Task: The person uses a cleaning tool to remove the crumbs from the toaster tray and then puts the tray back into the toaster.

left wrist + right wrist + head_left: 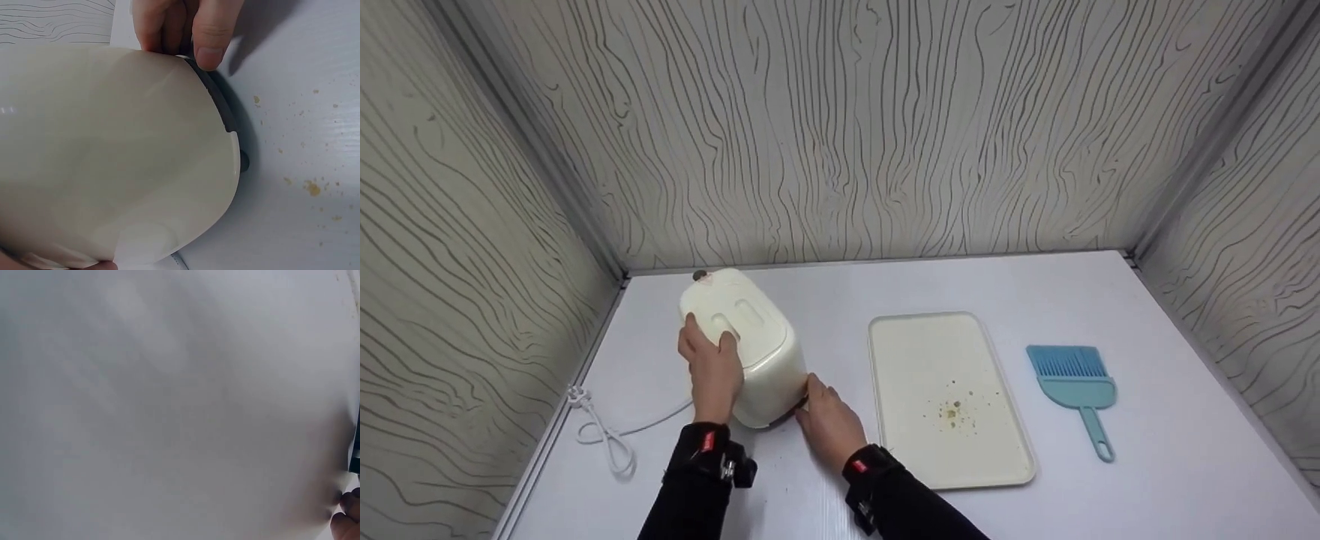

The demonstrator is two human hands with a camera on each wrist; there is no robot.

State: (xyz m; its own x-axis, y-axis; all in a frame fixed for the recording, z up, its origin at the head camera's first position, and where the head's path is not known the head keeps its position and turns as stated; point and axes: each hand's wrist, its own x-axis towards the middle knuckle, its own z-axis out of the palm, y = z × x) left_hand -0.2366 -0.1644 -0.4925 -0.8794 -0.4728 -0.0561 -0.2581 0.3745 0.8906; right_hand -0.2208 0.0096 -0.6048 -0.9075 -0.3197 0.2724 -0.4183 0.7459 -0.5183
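A cream toaster (769,386) with two slot-shaped recesses in its top stands at an angle on the left of the table. My left hand (714,371) grips its upper part, thumb on the top and fingers over the left side. Low on the right side, my right hand (832,427) holds the toaster by its base edge. In the left wrist view, the right thumb (209,56) lies over a dark strip (216,101) along that edge, and a small dark foot (244,161) shows below. The toaster's pale surface (169,410), blurred, fills most of the right wrist view.
A cream tray (930,352) with crumbs (952,412) lies right of the hands. Farther right is a blue-green brush and dustpan set (1076,390). A white cord (619,442) with its plug trails left of the toaster. Patterned walls (840,135) border the table.
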